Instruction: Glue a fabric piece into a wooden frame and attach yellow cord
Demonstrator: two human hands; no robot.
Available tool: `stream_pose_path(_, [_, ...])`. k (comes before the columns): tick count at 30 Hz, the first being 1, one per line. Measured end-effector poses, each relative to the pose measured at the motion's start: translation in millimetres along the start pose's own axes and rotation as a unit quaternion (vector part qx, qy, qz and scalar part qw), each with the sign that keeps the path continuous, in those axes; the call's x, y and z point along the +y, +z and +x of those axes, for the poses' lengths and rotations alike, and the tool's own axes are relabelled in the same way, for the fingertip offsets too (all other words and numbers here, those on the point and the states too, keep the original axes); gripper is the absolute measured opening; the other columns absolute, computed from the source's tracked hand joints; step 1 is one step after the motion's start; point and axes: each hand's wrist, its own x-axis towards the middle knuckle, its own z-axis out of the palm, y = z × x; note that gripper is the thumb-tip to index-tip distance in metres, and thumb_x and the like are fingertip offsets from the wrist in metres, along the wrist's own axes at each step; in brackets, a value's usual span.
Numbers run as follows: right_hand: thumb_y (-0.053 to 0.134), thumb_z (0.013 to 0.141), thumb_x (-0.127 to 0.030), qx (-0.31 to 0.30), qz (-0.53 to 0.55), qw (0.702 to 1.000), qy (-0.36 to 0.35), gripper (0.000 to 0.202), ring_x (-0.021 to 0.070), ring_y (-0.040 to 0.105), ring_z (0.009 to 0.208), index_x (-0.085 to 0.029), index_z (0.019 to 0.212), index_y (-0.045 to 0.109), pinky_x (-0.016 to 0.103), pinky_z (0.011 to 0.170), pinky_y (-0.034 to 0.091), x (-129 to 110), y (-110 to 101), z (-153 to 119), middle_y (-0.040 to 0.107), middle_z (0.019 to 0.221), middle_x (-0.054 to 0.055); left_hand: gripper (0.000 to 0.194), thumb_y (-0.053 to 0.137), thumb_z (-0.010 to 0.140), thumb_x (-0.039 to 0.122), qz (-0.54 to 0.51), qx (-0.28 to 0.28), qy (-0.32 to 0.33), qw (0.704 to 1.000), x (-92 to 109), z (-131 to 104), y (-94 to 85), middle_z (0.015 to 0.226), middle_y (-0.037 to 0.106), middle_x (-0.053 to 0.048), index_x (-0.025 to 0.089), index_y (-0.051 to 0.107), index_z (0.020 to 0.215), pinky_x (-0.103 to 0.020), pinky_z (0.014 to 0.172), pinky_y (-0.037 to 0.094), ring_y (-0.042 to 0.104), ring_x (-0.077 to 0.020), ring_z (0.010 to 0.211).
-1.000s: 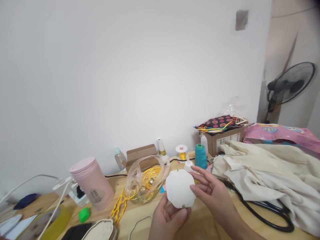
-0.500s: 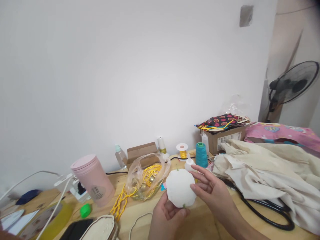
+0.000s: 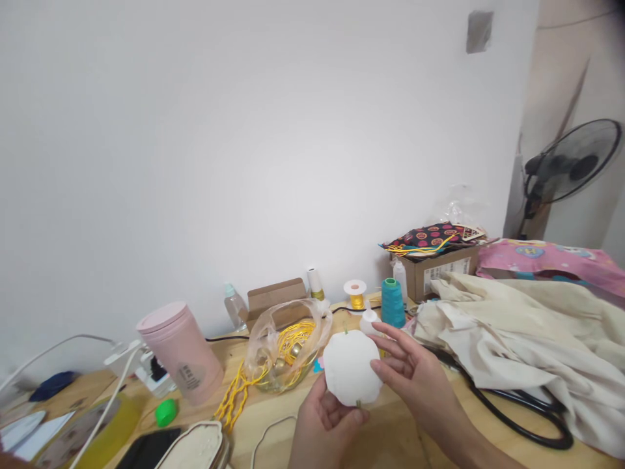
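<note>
Overall, the wooden worktop [image 3: 385, 440] ran across the near part of the scene below a white wall [image 3: 273, 156]. Crumpled cream cloth [image 3: 527, 326] covered its right side, partly over black-handled scissors [image 3: 561, 440]. Far right stood a fan [image 3: 581, 163]. A cardboard box [image 3: 415, 280] with patterned fabric [image 3: 432, 236] on top sat at the far edge, left of a pink printed bundle [image 3: 561, 259]. A pink tumbler [image 3: 183, 355] stood to the left.

Left hand [image 3: 325, 423]: grip clenched on the lower edge of the white scalloped piece [image 3: 352, 368], near centre-right, above the worktop. Right hand [image 3: 420, 374]: grip loosely open, fingers spread, fingertips at the piece's right edge. Clear plastic bag [image 3: 258, 333], left of the piece, contained yellow cord [image 3: 295, 339] and round metallic items. Beyond the piece: teal thread cone [image 3: 392, 306], then yellow spool [image 3: 357, 299]. Smallest noted: green cap [image 3: 166, 412], near left, and green bits [image 3: 359, 403] at the piece's top and bottom edges.
</note>
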Motion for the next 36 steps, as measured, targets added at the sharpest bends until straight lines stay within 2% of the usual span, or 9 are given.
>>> stream_pose_path(8, [0.067, 0.058, -0.027, -0.004, 0.003, 1.0, -0.004, 0.055, 0.0165, 0.063, 0.068, -0.016, 0.108, 0.048, 0.031, 0.067, 0.051, -1.0, -0.1, 0.7, 0.058, 0.109, 0.014, 0.081, 0.076, 0.048, 0.018, -0.026, -0.011, -0.016, 0.999, 0.6, -1.6, -1.3, 0.094, 0.065, -0.018, 0.007, 0.038, 0.119, -0.031, 0.068, 0.049, 0.061, -0.0257, 0.082])
stream_pose_path(15, [0.065, 0.061, -0.029, -0.014, 0.0, 1.0, -0.008, 0.055, 0.0179, 0.063, 0.073, -0.016, 0.11, 0.045, 0.033, 0.07, 0.05, -1.0, -1.2, 1.7, 0.057, 0.111, 0.015, 0.071, 0.076, 0.047, 0.02, -0.045, -0.041, -0.006, 0.998, -0.1, -1.6, -6.4, 0.098, 0.064, -0.018, 0.01, 0.047, 0.111, -0.033, 0.073, 0.047, 0.06, -0.0281, 0.086])
stream_pose_path(19, [0.065, 0.061, -0.028, -0.014, 0.002, 1.0, -0.012, 0.053, 0.0188, 0.063, 0.074, -0.016, 0.109, 0.046, 0.034, 0.07, 0.05, -0.5, -1.7, 1.2, 0.057, 0.11, 0.015, 0.076, 0.076, 0.047, 0.021, -0.04, -0.047, -0.001, 0.998, -1.1, -0.6, -6.2, 0.097, 0.064, -0.017, 0.01, 0.044, 0.115, -0.034, 0.074, 0.046, 0.059, -0.028, 0.086])
stream_pose_path(24, [0.065, 0.062, -0.027, -0.018, -0.001, 1.0, -0.014, 0.053, 0.0172, 0.063, 0.072, -0.016, 0.11, 0.046, 0.032, 0.068, 0.051, -0.2, -1.5, -0.1, 0.057, 0.11, 0.014, 0.077, 0.076, 0.048, 0.023, -0.037, -0.03, -0.004, 0.999, 0.0, -1.6, -2.2, 0.098, 0.064, -0.018, 0.011, 0.043, 0.117, -0.034, 0.074, 0.046, 0.059, -0.0278, 0.087])
stream_pose_path(32, [0.065, 0.061, -0.025, -0.017, 0.001, 1.0, -0.013, 0.052, 0.0182, 0.063, 0.073, -0.017, 0.109, 0.046, 0.034, 0.069, 0.051, -0.9, -1.5, 0.2, 0.058, 0.109, 0.014, 0.083, 0.076, 0.047, 0.017, -0.056, -0.019, -0.005, 0.998, -1.2, -1.5, -2.0, 0.096, 0.064, -0.019, 0.008, 0.038, 0.12, -0.032, 0.072, 0.048, 0.06, -0.027, 0.085])
stream_pose_path(36, [0.065, 0.061, -0.027, -0.019, 0.003, 1.0, -0.009, 0.052, 0.0182, 0.063, 0.073, -0.017, 0.109, 0.046, 0.033, 0.069, 0.051, -1.5, -0.9, -0.4, 0.058, 0.11, 0.014, 0.079, 0.076, 0.048, 0.018, -0.062, -0.013, -0.001, 0.998, -1.4, -1.4, -0.9, 0.094, 0.065, -0.018, 0.008, 0.04, 0.118, -0.031, 0.07, 0.049, 0.061, -0.0254, 0.083])
